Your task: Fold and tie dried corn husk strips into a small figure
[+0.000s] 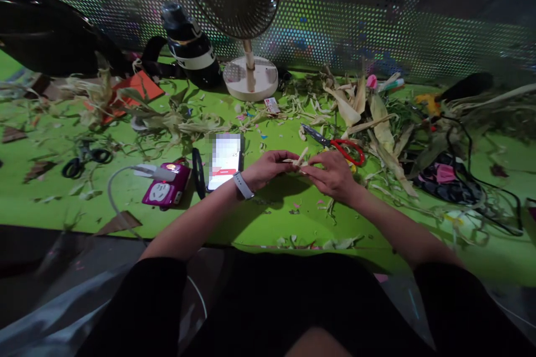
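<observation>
Between my two hands is a small pale strip of dried corn husk (302,156), pinched from both sides. My left hand (270,169), with a watch band on its wrist, has its fingertips closed on one end. From the other side the thumb and fingers of my right hand (333,174) close on the same strip. Just beyond the right hand lie red-handled scissors (347,148), their blades pointing away to the left. A lit phone (226,162) is beside my left wrist.
A desk fan (250,81) and a dark bottle (190,47) stand at the back. Corn husks (383,122) are heaped right. On the left are a purple power socket (167,185), black-handled scissors (86,157) and orange paper (134,92). Scraps litter the green table (259,223).
</observation>
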`<state>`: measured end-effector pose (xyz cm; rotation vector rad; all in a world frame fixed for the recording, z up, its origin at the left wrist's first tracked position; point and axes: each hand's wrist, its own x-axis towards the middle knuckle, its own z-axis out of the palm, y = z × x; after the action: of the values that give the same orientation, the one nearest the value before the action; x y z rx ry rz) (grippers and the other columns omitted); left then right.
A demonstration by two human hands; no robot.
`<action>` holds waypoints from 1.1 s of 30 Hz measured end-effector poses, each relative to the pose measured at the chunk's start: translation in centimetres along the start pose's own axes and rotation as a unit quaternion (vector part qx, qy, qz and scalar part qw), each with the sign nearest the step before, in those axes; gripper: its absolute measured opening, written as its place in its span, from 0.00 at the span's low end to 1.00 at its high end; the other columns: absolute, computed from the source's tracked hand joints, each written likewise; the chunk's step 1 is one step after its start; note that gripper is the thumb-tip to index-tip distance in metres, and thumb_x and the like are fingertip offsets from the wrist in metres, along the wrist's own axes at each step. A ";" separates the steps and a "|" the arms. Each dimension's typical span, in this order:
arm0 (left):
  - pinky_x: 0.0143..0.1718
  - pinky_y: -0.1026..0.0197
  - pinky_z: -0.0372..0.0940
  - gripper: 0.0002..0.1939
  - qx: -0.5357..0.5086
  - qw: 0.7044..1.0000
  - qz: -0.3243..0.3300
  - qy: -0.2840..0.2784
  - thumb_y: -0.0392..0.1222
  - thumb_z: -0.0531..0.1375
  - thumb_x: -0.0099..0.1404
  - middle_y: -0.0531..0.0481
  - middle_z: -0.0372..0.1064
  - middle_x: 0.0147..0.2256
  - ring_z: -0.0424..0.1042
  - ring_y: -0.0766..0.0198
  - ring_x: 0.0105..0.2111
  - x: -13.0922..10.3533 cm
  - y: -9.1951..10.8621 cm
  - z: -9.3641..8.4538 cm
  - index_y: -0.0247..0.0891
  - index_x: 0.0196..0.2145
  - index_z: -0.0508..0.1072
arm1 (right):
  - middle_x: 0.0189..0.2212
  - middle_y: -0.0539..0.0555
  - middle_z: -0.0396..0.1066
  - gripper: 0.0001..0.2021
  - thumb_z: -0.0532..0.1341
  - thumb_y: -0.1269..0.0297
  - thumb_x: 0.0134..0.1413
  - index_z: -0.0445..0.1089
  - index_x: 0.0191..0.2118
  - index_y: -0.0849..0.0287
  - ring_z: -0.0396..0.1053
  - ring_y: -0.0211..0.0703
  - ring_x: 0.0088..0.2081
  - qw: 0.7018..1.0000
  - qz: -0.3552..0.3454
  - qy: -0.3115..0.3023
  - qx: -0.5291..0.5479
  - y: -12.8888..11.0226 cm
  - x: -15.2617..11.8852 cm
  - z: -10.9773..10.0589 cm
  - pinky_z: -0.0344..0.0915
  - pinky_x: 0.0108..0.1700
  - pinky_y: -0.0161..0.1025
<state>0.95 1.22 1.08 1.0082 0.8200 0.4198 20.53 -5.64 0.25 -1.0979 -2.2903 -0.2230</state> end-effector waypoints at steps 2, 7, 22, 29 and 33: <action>0.38 0.66 0.64 0.12 0.078 0.996 0.037 -0.018 0.30 0.64 0.51 0.50 0.75 0.31 0.72 0.70 0.32 -0.1 -0.1 0.0 0.32 0.36 0.74 | 0.42 0.56 0.72 0.06 0.60 0.68 0.56 0.73 0.39 0.55 0.65 0.49 0.45 0.999 -0.008 0.007 -0.036 -0.1 0.1 -0.1 0.59 0.45 0.46; 0.38 0.61 0.65 0.17 0.257 0.956 0.141 -0.027 0.31 0.63 0.49 0.48 0.73 0.33 0.72 0.64 0.33 -0.3 -0.2 0.0 0.34 0.39 0.72 | 0.33 0.57 0.72 0.08 0.55 0.66 0.61 0.70 0.36 0.58 0.65 0.46 0.36 0.998 0.034 -0.050 -0.010 -1.0 0.1 0.6 0.59 0.41 0.44; 0.43 0.59 0.66 0.16 -0.030 0.994 0.107 0.011 0.41 0.64 0.54 0.50 0.74 0.35 0.73 0.67 0.34 -0.3 -1.7 1.7 0.36 0.40 0.69 | 0.32 0.54 0.70 0.07 0.55 0.60 0.61 0.67 0.35 0.55 0.68 0.44 0.36 0.955 0.235 0.045 0.174 -1.1 -0.1 1.1 0.64 0.39 0.42; 0.50 0.57 0.64 0.17 0.065 0.978 0.195 -0.015 0.46 0.61 0.59 0.45 0.74 0.42 0.73 0.62 0.42 -0.1 -2.3 1.5 0.36 0.45 0.71 | 0.28 0.49 0.69 0.13 0.62 0.52 0.53 0.63 0.34 0.55 0.70 0.39 0.26 0.805 0.408 0.031 0.430 -1.4 0.4 1.2 0.68 0.31 0.40; 0.46 0.60 0.65 0.18 0.086 0.979 0.182 0.003 0.47 0.62 0.59 0.47 0.74 0.40 0.72 0.64 0.39 -0.1 -2.4 1.4 0.36 0.44 0.72 | 0.25 0.47 0.69 0.18 0.67 0.50 0.44 0.63 0.31 0.56 0.69 0.37 0.24 0.734 0.447 0.020 0.511 -1.2 0.8 1.4 0.68 0.29 0.38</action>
<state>1.89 -0.83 -0.58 1.3267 0.6836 0.6723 18.68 -5.37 -0.31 -1.3079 -1.1794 1.2184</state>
